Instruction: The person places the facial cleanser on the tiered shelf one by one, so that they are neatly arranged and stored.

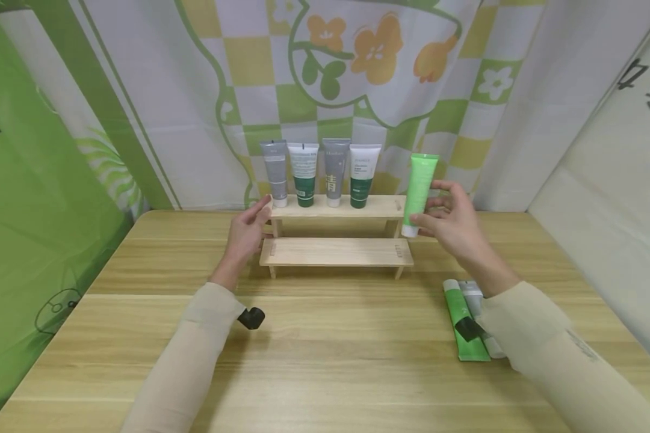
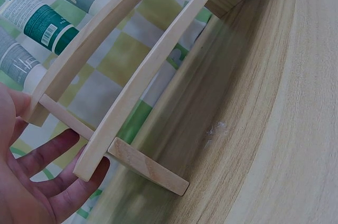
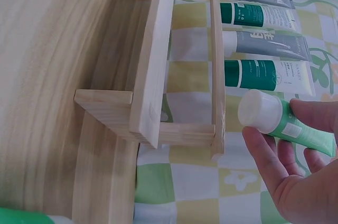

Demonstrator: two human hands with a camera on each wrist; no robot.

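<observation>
My right hand (image 1: 457, 219) pinches a bright green squeeze tube (image 1: 421, 186) with a white cap. The tube is upright, cap down, at the right end of the upper board of a two-step wooden display shelf (image 1: 336, 252). In the right wrist view, the white cap (image 3: 260, 111) is just off the board's edge. My left hand (image 1: 246, 231) grips the shelf's left end, thumb at the upper board and fingers about the lower one. Along the upper board stand a grey tube (image 1: 276, 171), a white-and-green tube (image 1: 304, 174), another grey tube (image 1: 334, 171) and another white-and-green tube (image 1: 363, 174).
On the wooden table (image 1: 325, 349), to the right, a green tube (image 1: 457, 307) with a white cap lies beside a grey tube (image 1: 471, 291), partly hidden by my right sleeve. A patterned curtain (image 1: 271, 96) hangs right behind the shelf.
</observation>
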